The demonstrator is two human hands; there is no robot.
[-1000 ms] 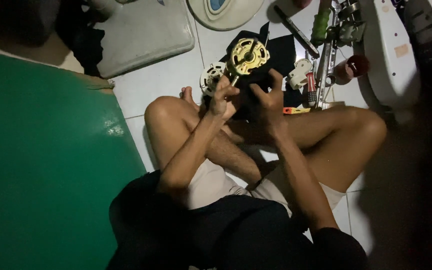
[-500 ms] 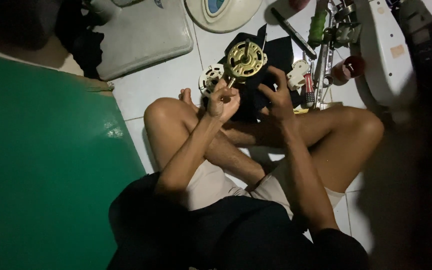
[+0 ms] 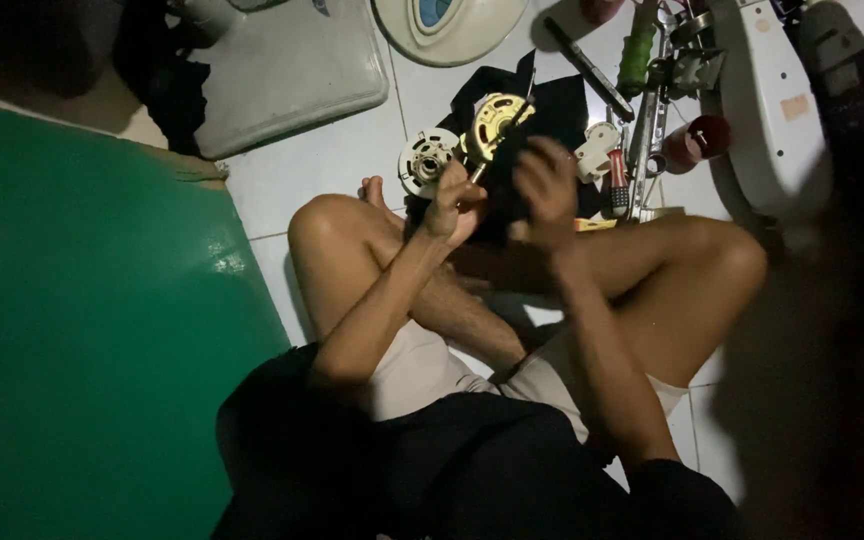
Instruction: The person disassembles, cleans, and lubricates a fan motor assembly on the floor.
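Head view: left hand (image 3: 452,205) grips a thin metal tool, right hand (image 3: 544,190) clasps black cloth (image 3: 562,110).

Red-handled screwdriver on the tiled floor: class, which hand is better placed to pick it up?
Probably the right hand: it is raised nearest the red-handled screwdriver, whereas the left hand sits farther off, beside the white round plastic part.

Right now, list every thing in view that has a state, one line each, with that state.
left hand: closed on a thin tool, raised over the crossed legs.
right hand: raised, fingers curled on a dark part; the grip itself is hidden.
yellowish motor part: lying on the black cloth, uncovered.
white round cover: detached, flat on the floor tile.
red-handled screwdriver: lying loose on the floor.
white fan base: lying apart from the motor.
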